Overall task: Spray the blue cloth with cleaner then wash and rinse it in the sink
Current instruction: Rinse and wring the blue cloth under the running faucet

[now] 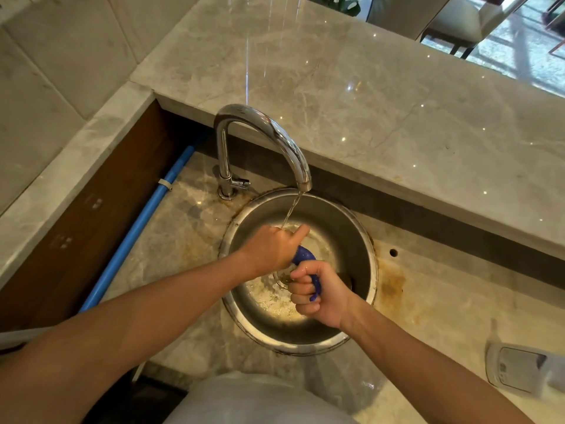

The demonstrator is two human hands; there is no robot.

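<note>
The blue cloth (304, 255) is twisted into a tight wet roll over the round steel sink (348, 228). My left hand (270, 247) is closed around its upper end and my right hand (315, 293) is fisted around its lower end, where a blue tip pokes out. A thin stream of water runs from the chrome tap (266, 133) and lands by my left hand. Most of the cloth is hidden inside my fists. Foam lies on the sink bottom near the drain.
A raised marble ledge (382, 96) runs behind the sink. A blue pipe (143, 221) lies along the left of the stained lower counter. A small grey-white device (519, 371) sits at the right edge. Chairs stand beyond the ledge.
</note>
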